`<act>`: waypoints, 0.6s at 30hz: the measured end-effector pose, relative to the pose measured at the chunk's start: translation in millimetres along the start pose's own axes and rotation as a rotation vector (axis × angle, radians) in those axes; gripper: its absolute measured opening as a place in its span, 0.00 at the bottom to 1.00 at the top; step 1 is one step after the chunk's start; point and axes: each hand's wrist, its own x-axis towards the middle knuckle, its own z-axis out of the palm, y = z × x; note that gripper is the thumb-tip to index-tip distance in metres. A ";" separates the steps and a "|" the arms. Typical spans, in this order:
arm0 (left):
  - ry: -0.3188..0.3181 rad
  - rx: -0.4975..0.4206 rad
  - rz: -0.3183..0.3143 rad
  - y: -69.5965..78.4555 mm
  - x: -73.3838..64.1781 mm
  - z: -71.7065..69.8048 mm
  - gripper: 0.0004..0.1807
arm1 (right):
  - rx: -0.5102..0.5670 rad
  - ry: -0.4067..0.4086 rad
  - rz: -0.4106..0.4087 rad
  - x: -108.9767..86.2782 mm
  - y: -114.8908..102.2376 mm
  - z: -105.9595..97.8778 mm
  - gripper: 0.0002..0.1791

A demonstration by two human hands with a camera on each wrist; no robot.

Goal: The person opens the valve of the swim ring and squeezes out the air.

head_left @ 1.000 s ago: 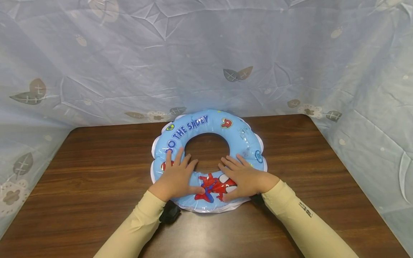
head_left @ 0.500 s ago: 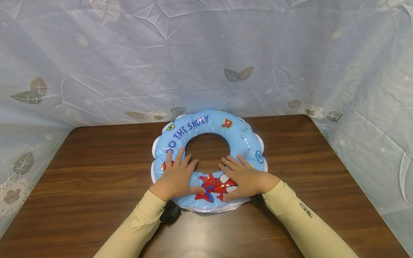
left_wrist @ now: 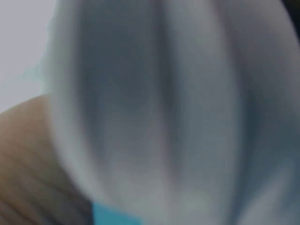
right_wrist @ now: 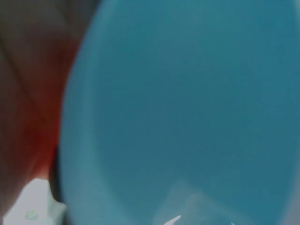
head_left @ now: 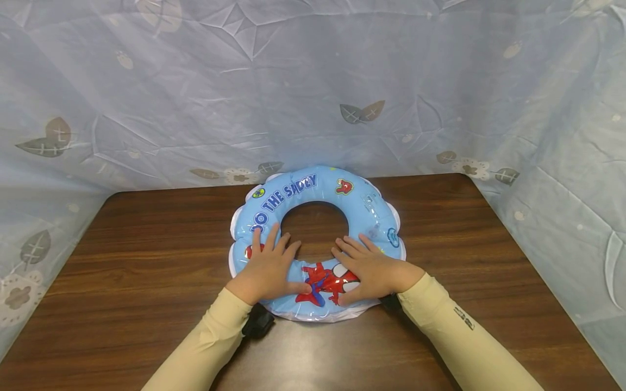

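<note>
A light blue inflatable swim ring (head_left: pixel 326 182) with a white scalloped edge lies flat, printed with blue lettering and a red and blue cartoon figure. My left hand (head_left: pixel 269 271) rests on its front left part, fingers spread and pointing away. On the front right part rests my right hand (head_left: pixel 374 270), its fingers straight and reaching towards the hole. Between the two thumbs the cartoon figure shows. Blurred pale folds of the swim ring (left_wrist: pixel 164 117) fill most of the left wrist view. Its blue surface (right_wrist: pixel 187 108) fills the right wrist view, beside part of the hand.
The ring lies on a dark brown wood-grain table (head_left: pixel 146 260), near its back edge. Behind and at both sides hangs a pale grey-blue curtain (head_left: pixel 293 81) printed with leaves. A black wrist device (head_left: pixel 257 322) sits under the left wrist.
</note>
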 end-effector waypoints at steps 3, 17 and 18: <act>0.000 -0.001 -0.003 -0.1 0.3 0.7 0.56 | -0.002 -0.001 -0.001 -0.2 -0.3 -0.1 0.61; 0.018 -0.037 -0.004 -0.7 -2.2 -4.0 0.55 | -0.014 0.015 0.024 0.2 -4.8 -2.4 0.60; 0.018 -0.041 -0.005 -1.0 -2.3 -4.3 0.54 | -0.012 0.018 0.022 0.1 -5.3 -2.5 0.60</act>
